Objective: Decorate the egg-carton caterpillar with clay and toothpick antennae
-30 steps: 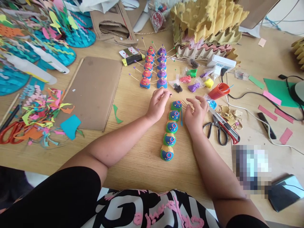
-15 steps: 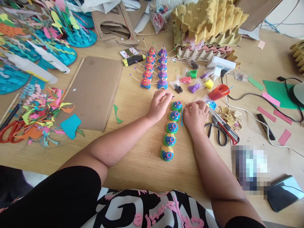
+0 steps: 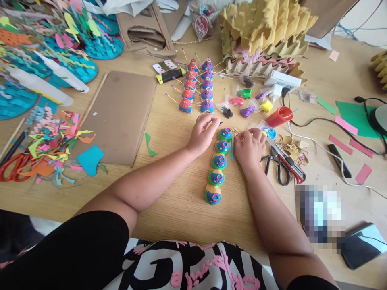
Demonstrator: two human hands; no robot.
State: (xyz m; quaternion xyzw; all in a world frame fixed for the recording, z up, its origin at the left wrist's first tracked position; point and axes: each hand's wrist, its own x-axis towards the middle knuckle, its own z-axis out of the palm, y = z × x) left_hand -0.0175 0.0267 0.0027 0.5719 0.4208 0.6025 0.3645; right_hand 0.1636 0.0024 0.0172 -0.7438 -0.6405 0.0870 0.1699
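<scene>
My left hand (image 3: 203, 135) is closed in a pinch, with a small dark piece (image 3: 221, 123) at its fingertips. Just below it stands a row of egg-carton cups (image 3: 219, 162), painted blue and green, with pink rings and small dots on them. On the row's other side, my right hand (image 3: 249, 148) has its fingers curled down over thin wooden toothpicks (image 3: 237, 134), partly hidden under the fingers. A thin blue strip (image 3: 231, 149) lies between that hand and the cups. Beyond my hands stand a red row (image 3: 188, 93) and a purple row (image 3: 207, 94) of cups, with bead-tipped sticks.
Bags of coloured clay (image 3: 248, 111), an orange cup (image 3: 278, 117), pliers (image 3: 281, 167) and a box cutter (image 3: 288, 163) lie to the right. Cardboard (image 3: 121, 112), paper scraps (image 3: 57, 145) and glue bottles (image 3: 42, 86) are at left. Egg trays (image 3: 266, 28) are stacked behind.
</scene>
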